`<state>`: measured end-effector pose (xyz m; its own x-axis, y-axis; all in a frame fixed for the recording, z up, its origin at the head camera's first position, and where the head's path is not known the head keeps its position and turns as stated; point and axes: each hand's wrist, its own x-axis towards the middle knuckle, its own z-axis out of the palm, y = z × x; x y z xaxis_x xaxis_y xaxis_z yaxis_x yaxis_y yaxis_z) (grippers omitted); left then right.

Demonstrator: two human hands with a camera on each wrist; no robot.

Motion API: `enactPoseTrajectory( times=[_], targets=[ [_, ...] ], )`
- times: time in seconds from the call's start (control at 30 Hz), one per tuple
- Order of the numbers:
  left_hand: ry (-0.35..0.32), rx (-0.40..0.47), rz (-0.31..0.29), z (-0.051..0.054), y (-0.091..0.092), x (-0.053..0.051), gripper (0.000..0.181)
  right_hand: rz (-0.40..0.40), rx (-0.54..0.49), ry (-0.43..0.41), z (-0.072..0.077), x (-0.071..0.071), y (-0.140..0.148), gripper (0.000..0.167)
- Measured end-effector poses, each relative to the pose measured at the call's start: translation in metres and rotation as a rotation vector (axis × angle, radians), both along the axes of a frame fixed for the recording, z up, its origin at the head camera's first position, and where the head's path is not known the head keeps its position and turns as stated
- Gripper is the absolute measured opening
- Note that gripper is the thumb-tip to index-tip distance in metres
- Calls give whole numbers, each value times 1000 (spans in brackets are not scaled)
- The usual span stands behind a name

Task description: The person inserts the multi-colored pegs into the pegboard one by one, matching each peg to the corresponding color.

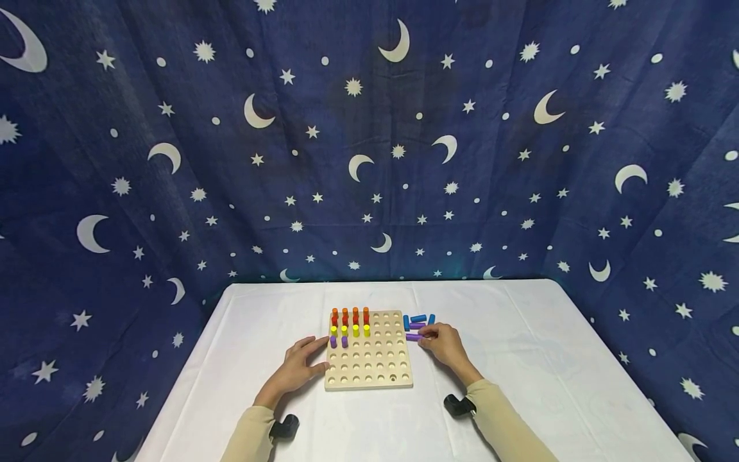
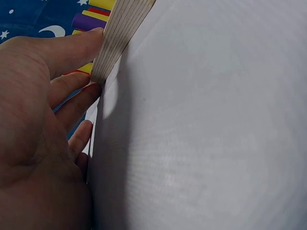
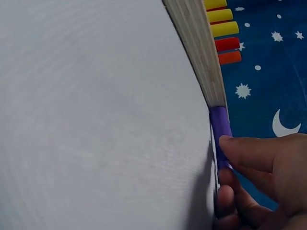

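Observation:
A square wooden pegboard (image 1: 369,387) lies on the table, with rows of orange, red and yellow pegs (image 1: 355,330) upright at its far left. Two purple pegs (image 1: 344,342) stand in front of the yellow row. My left hand (image 1: 296,369) rests beside the board's left edge, its fingertips touching that side. In the left wrist view, the thumb (image 2: 76,51) lies against the board's edge (image 2: 120,38). Just off the board's right side, my right hand (image 1: 446,345) pinches a purple peg (image 3: 220,122), which lies on its side between thumb and fingers.
Another purple peg (image 1: 417,326) and several blue pegs (image 1: 418,318) lie loose right of the board. White cloth (image 1: 491,321) covers the table. A dark blue curtain (image 1: 323,212) with moons and stars hangs behind it. Each wrist wears a black device (image 1: 458,405).

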<state>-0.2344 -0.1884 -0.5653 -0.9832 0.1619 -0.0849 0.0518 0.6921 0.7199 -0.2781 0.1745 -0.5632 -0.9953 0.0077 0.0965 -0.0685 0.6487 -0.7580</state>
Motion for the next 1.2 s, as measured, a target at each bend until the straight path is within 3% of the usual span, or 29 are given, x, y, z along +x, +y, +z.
enactPoseTrajectory(
  times=[0.5, 0.77, 1.03, 1.2],
  targets=[
    [-9, -7, 10, 0, -1, 0, 62, -42, -135, -18, 5, 7, 9, 19],
    [-15, -4, 9, 0, -1, 0, 62, -65, -299, -70, 13, 10, 3, 26],
    [-5, -7, 3, 0, -1, 1, 61, 33, -489, -74, 31, 17, -8, 27],
    [3, -12, 4, -1, 0, 0, 61, 85, -527, -65, 41, 21, -17, 28]
  ],
)
